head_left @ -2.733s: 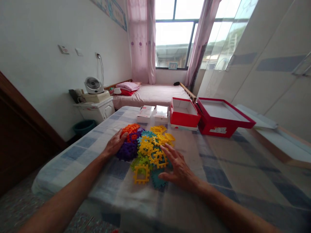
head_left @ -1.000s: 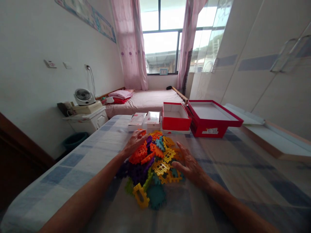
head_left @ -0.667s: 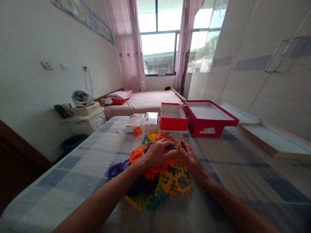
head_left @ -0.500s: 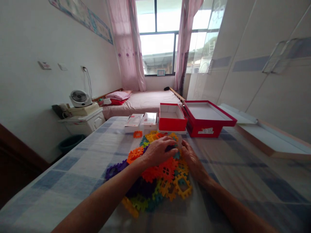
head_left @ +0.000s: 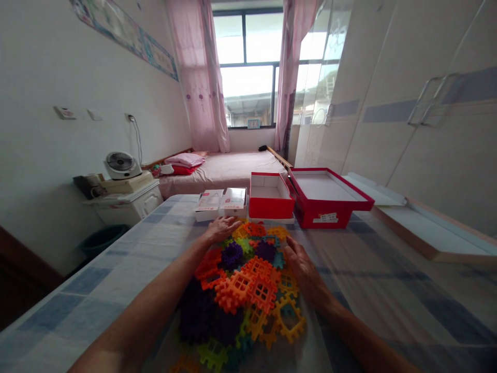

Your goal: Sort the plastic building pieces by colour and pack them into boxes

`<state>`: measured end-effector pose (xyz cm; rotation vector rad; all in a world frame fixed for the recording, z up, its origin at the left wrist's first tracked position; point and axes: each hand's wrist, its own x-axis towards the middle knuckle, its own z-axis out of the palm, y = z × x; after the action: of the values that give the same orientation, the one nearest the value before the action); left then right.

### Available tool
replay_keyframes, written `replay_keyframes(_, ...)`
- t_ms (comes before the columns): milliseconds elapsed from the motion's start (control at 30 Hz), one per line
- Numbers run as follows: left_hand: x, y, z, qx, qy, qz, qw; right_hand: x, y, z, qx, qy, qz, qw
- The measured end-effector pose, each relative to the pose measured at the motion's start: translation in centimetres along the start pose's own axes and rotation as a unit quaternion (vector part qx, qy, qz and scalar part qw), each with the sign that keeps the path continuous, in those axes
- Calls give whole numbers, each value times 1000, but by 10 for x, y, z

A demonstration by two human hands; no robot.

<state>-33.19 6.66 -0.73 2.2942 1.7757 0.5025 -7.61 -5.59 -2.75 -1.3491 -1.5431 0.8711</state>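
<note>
plastic interlocking tiles (head_left: 261,287) lie heaped; my left hand (head_left: 222,228) and right hand (head_left: 304,265) flank them, fingers unclenched, i judge to stop spreading.

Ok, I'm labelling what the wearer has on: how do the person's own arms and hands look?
The left forearm and right forearm are bare, with no sleeve in frame. The left hand and right hand show no gloves, and neither wrist shows a watch or bracelet. Small rings can't be ruled out.
</note>
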Motion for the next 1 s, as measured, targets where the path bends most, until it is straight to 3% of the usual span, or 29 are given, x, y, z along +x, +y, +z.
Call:
replay_keyframes(167,2,19,7,-47,-25,17,998,0,1,0,2,9,0,1000)
replay_keyframes(367,-23,45,4,-91,-35,47,994,1,-2,-1,8,31,-4,999)
replay_keyframes(567,-35,96,-3,-176,-68,208,960,8,7,-3,42,61,12,997)
replay_keyframes(700,-30,116,-3,-156,-44,240,957,11,10,-8,42,94,16,995)
replay_keyframes(767,-29,110,-6,-153,-6,230,961,11,9,-11,32,107,9,994)
replay_keyframes(867,-42,85,-20,-143,34,190,971,9,7,-13,11,108,-6,994)
replay_keyframes(933,-70,64,-33,-122,61,135,981,8,6,-14,-3,109,-15,994)
replay_keyframes(1000,-114,44,-45,-104,96,76,987,8,6,-15,-14,111,-21,994)
